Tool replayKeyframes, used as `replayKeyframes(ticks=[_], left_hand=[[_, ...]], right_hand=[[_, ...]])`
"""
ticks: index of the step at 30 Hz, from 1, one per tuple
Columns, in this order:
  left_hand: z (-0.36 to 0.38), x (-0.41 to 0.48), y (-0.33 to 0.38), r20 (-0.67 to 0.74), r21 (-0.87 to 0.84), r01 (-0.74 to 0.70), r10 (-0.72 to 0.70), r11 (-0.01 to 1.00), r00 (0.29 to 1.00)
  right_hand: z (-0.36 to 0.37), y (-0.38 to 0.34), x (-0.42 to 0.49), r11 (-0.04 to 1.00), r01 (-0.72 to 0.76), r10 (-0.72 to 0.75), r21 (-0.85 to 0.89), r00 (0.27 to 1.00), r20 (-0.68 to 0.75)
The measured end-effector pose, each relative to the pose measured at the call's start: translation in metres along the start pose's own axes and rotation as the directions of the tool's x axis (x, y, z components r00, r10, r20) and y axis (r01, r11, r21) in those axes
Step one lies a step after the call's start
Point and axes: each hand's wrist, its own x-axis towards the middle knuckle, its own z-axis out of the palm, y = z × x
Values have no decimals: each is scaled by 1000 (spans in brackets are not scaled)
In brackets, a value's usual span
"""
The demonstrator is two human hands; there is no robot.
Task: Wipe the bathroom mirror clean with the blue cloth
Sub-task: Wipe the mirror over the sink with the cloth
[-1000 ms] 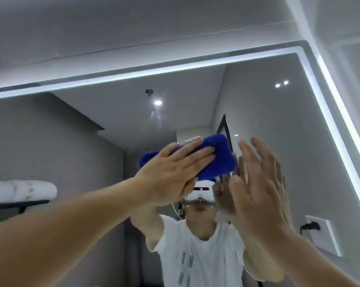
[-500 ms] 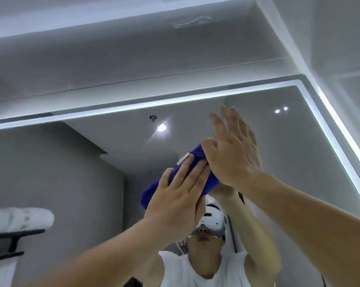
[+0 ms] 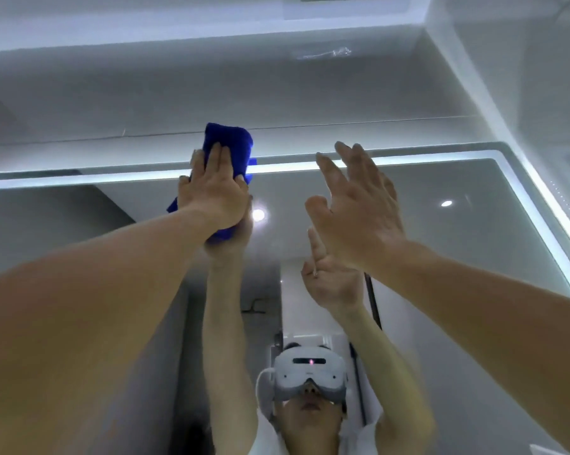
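The bathroom mirror (image 3: pixel 457 244) fills the lower part of the view, framed by a lit white strip along its top and right edges. My left hand (image 3: pixel 214 195) presses the folded blue cloth (image 3: pixel 228 142) flat against the mirror's top edge, fingers straight. The cloth reaches above the lit strip onto the wall. My right hand (image 3: pixel 356 208) is raised to the right of it, fingers spread and straight, holding nothing, at or close to the glass. Both arms and a person with a white headset are reflected below.
The grey wall (image 3: pixel 113 110) rises above the mirror to a ceiling ledge. The right side wall (image 3: pixel 539 93) meets the mirror's right edge. Reflected ceiling spotlights (image 3: pixel 446 203) show in the glass.
My left hand slid the cloth up and left from mid-mirror to the top edge. My right hand moved off the cloth to the right. The view tilted upward.
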Motion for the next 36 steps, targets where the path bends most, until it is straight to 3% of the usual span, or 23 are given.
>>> replayKeyframes(ticks=[3,8,12,17,22,24,31,36], left_hand=[[-9,-33,-39,-34,-19,155,-156,988,987],[-7,-49,-29,-21,-53,207,-208,977,978],[3,-32,37,-11,25,-82,82,996,997],[21,-31,102,-126,94,-232,242,968,962],[30,-34,99,22,-18,-350,350,937,937],[24,-29,75,27,2,-317,317,948,948],[-11,-19,-76,51,32,-6,5,999,999],[-1,-59,-57,-2,-90,0,-1,996,1000]], right_hand=[[0,-9,1,998,53,-52,29,999,-15],[-4,2,-6,998,52,-54,47,998,33],[-11,18,-11,999,46,-46,13,999,7],[-29,38,-10,1000,-28,28,-1,999,-36],[-29,33,-10,996,-82,82,28,997,-9],[-23,24,-11,998,-67,67,16,998,-7],[-9,-10,-15,997,-18,15,73,999,45],[3,-20,-31,998,18,-22,59,998,59]])
